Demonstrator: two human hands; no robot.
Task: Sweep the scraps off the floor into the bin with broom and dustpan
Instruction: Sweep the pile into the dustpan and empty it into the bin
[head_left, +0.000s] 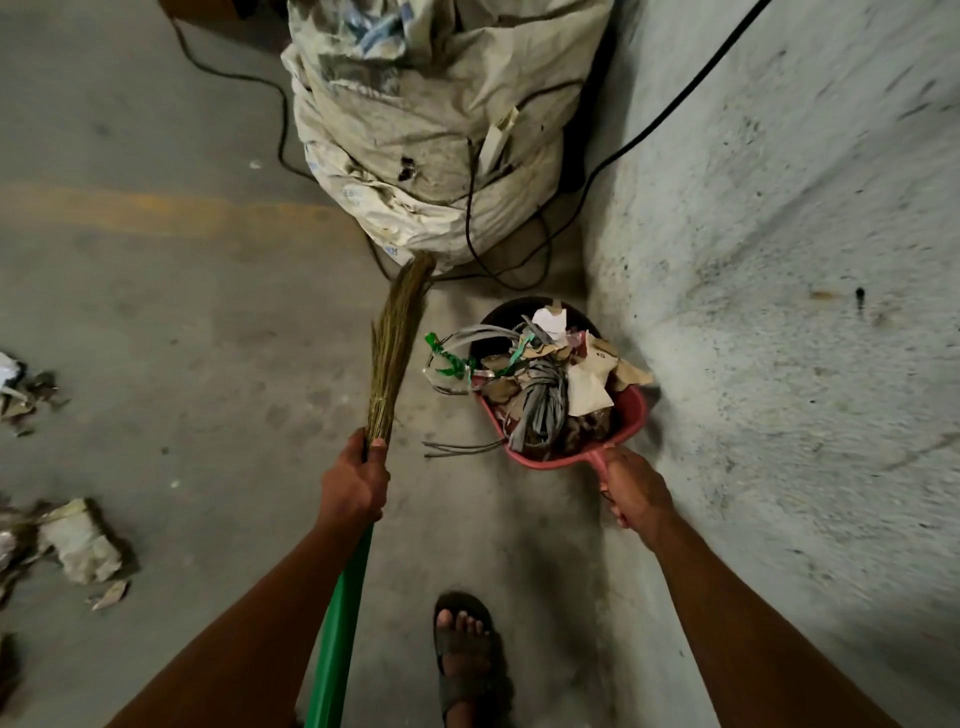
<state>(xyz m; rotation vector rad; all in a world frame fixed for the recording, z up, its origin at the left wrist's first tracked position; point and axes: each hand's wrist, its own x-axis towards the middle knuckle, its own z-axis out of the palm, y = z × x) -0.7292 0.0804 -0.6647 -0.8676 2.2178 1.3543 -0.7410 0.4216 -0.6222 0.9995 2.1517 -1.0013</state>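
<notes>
Head camera view, looking down at a grey concrete floor (218, 322) beside a rough whitewashed wall (779, 234) on the right.

The left hand (356, 480) has its fingers wrapped around a grass broom (395, 353) at the point where the straw bristles meet the green handle (337, 634). The bristles point away from the person, their tip reaching the foot of a large, dirty white woven sack (431, 130).

The right hand (631, 486) grips the handle of a red plastic dustpan (631, 421), fingers curled round it. The dustpan is heaped with scraps (540, 389): torn brown cardboard, white paper, grey plastic strapping and a green strap that spills over its left edge. The pan's front end lies over the mouth of a round black bin (511, 312), which stands on the floor against the wall, just in front of the sack.

The sack carries faded blue printing, too blurred to read. A small mark on one cardboard scrap cannot be read either. Black cables (675, 104) run down the wall and loop across the floor around the sack.

More scraps (78, 540) of paper and card lie on the floor at the left edge, well apart from the bin. A foot in a dark sandal (462, 654) is at the bottom centre.
</notes>
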